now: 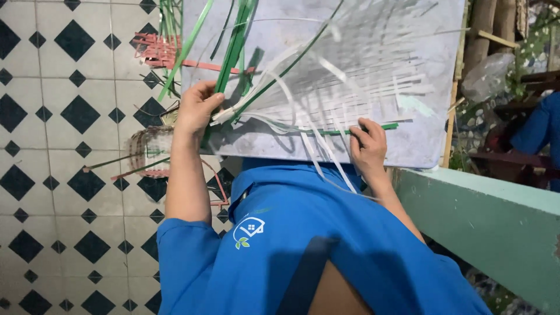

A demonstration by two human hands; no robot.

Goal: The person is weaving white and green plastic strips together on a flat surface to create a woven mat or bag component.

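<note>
White floor tiles with black diamonds, pale green ledge beside.

Both hands weave white strips on a grey board.

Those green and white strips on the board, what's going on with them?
A person in a blue shirt is weaving flat strips on a grey board resting on their lap. The left hand grips a bundle of green strips at the board's left edge. The right hand presses on the white strips near the front edge. The white weave is partly done, loose ends fanning out. A small woven basket sits on the tiled floor.
</note>
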